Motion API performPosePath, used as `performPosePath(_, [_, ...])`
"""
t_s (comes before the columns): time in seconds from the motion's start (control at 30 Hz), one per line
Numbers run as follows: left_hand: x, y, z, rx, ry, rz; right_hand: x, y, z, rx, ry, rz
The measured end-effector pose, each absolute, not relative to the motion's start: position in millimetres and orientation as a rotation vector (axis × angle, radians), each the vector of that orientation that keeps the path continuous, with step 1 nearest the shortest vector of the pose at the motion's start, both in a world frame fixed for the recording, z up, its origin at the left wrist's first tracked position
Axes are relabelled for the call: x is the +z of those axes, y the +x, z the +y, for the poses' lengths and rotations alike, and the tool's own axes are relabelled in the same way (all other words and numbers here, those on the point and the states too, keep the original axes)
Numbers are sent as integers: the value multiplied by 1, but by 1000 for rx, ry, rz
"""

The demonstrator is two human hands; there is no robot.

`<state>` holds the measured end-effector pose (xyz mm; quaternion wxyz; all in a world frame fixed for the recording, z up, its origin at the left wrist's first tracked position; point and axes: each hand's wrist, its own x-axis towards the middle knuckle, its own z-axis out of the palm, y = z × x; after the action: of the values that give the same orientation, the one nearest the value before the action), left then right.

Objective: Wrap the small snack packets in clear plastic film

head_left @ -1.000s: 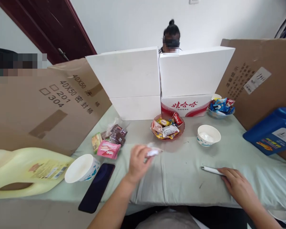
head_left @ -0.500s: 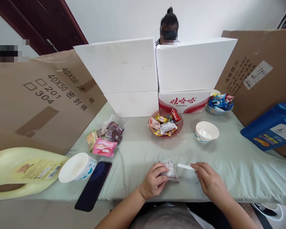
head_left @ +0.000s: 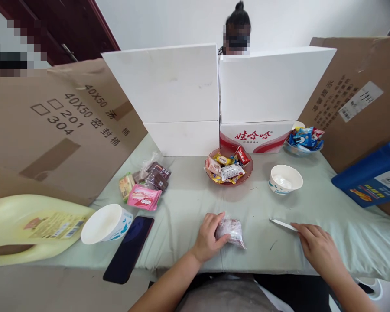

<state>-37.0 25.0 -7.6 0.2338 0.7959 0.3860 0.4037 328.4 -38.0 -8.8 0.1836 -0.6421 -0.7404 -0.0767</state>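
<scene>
My left hand (head_left: 212, 238) is closed around the left side of a small clear plastic packet (head_left: 232, 234) with reddish-brown contents, lying on the cloth in front of me. To the right, my right hand (head_left: 318, 245) pinches the end of a slim white-handled tool (head_left: 285, 224) with a small dark metal tip. Its tip points left towards the packet and is well apart from it. What kind of blade or point it has is too small to tell. A thin dark strand (head_left: 273, 245) lies on the cloth between the two hands.
Beyond the hands stand a pink bowl of wrapped snacks (head_left: 249, 173) and a white paper bowl (head_left: 286, 178). Snack packs (head_left: 144, 197), a phone (head_left: 129, 250), another paper bowl (head_left: 99, 223) and a yellow jug (head_left: 45, 225) lie left; a blue bottle (head_left: 373, 173) leans right. White boxes (head_left: 182, 86) screen another person.
My right hand has moved right with the white-handled tool, drawing its tip away from the packet. My left hand keeps hold of the packet, and its fingers have shifted slightly. The view has tilted a little.
</scene>
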Motion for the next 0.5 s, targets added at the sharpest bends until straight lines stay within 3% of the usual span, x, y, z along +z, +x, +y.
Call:
performPosePath(0.1, [-8,-37,26,1085,2084,1092,-2,303,-36,-201,-1762,-1974])
performPosePath(0.33, [3,-30,16,1113,1923,1149,16,171,-23,376,-1382,-2151])
performPosePath(0.5, [9,-50,12,1165,1920,1346,14,167,-14,513,-1380,-2178])
